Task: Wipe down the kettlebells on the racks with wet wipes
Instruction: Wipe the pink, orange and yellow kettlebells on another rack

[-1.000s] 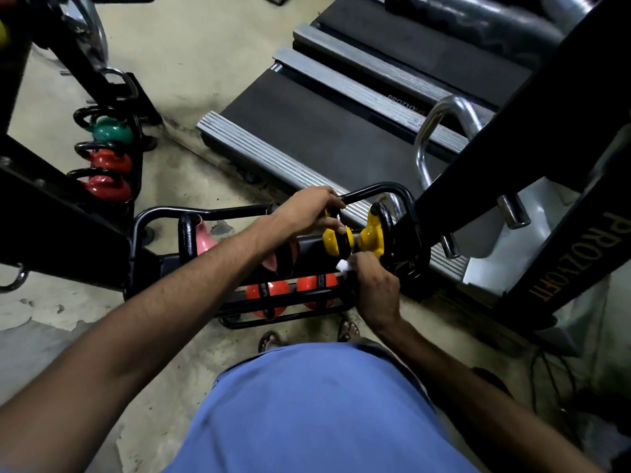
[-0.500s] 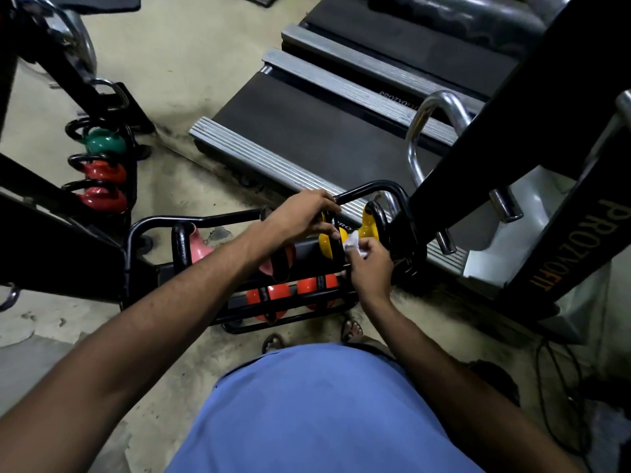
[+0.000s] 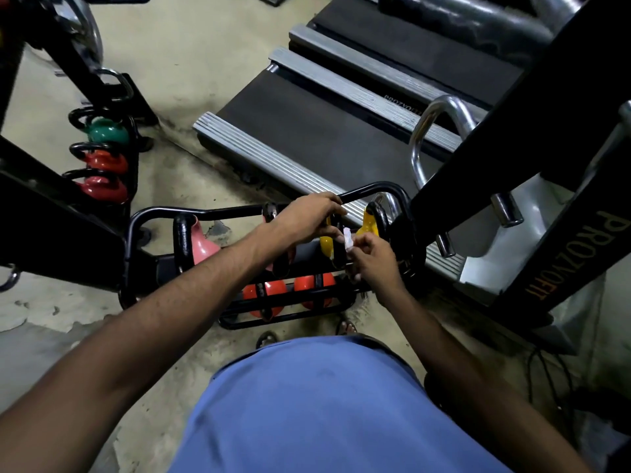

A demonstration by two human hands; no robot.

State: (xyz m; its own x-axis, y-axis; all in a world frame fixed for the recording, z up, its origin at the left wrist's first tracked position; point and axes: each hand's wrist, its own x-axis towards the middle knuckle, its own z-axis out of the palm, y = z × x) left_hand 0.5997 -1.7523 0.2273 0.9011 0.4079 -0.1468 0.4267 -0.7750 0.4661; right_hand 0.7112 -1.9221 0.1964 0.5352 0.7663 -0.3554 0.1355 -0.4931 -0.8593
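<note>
Left end of the rack (image 3: 205, 213): a pink kettlebell (image 3: 204, 246) is being left untouched. Toward the rack's right end, the yellow kettlebell (image 3: 326, 246) is being steadied, its black handle clasped from above by the left hand (image 3: 304, 218). Beside it, a wet wipe (image 3: 347, 238) is being pinched against that handle by the right hand (image 3: 374, 254). The kettlebell is probably heavy, rigid and slick when damp, so it is best held by the handle.

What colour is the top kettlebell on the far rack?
The top kettlebell is green; head view shows it.
</note>
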